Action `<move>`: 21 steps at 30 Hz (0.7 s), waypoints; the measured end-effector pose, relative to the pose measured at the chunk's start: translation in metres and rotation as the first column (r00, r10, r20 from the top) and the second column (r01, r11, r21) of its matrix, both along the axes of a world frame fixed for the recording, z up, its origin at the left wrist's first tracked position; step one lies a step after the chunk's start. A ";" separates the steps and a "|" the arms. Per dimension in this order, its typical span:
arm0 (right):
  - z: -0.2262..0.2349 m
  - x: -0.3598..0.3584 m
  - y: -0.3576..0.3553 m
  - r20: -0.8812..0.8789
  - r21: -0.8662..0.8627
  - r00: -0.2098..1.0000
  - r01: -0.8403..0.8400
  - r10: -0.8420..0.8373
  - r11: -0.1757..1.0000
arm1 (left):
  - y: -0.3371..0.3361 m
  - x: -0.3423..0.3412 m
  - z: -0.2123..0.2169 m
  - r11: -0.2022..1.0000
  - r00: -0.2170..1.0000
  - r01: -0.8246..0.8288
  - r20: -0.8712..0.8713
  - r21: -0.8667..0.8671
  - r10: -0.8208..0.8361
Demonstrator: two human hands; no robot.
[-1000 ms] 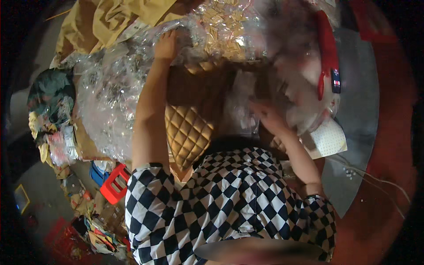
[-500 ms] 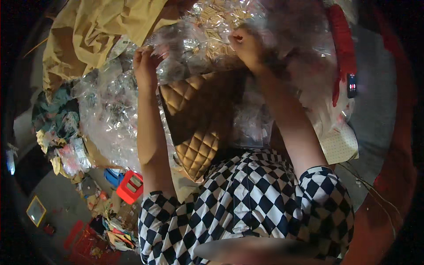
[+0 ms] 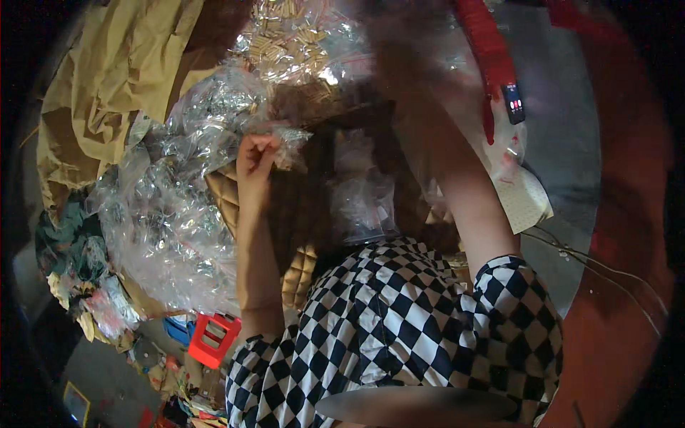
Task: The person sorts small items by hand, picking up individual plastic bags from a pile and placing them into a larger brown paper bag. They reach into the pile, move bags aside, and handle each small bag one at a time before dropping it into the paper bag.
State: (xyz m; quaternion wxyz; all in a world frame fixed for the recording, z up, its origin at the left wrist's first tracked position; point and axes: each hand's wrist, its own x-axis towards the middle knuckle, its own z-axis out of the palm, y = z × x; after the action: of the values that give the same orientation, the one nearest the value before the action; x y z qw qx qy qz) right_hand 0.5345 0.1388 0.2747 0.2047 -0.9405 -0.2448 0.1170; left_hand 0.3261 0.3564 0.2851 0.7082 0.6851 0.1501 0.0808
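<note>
Two bare arms reach up from my lower edge, out of black-and-white checked sleeves (image 3: 399, 335). I see the left hand (image 3: 255, 158) raised with its fingers (image 3: 262, 146) curled together and pinched on a crinkled edge of clear plastic wrap (image 3: 285, 135), which trails off to the right of the fingertips. Just below and behind those fingers lies a tan quilted cushion (image 3: 235, 200) with a diamond stitch pattern; the left forearm crosses over it. Left of the fingers spreads a big heap of clear plastic bags (image 3: 164, 228), and beyond that, up and to the left, a rumpled mustard-yellow cloth (image 3: 107, 93). The right arm stretches upward past the cushion, but the right hand (image 3: 407, 64) is a dark motion blur near the top, so I cannot tell whether its fingers are apart or closed. Above the left fingertips sits a clear bag of small gold-coloured pieces (image 3: 285, 43). Far below the left elbow, a small red plastic frame (image 3: 212, 339) rests on the floor.
</note>
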 end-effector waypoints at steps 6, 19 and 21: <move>-0.144 0.078 -0.094 0.642 -0.100 0.761 0.203 -0.093 0.974 | -0.044 -0.012 0.011 0.804 0.969 -0.246 -0.136 -0.541 0.205; 0.028 -0.130 -0.018 -0.189 0.691 0.919 -0.126 0.346 0.712 | -0.055 -0.001 0.027 0.763 0.941 0.273 0.004 0.586 -0.339; -0.017 -0.157 -0.044 -0.351 0.749 0.932 0.222 0.089 0.624 | -0.041 -0.013 0.002 0.919 0.956 0.290 -0.119 0.268 -0.267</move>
State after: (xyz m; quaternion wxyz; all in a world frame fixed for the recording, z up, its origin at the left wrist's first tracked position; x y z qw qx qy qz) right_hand 0.3776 0.0946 0.2576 0.6355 -0.7300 -0.1944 0.1595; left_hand 0.3131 0.3151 0.2875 0.6008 0.7961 0.0662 -0.0276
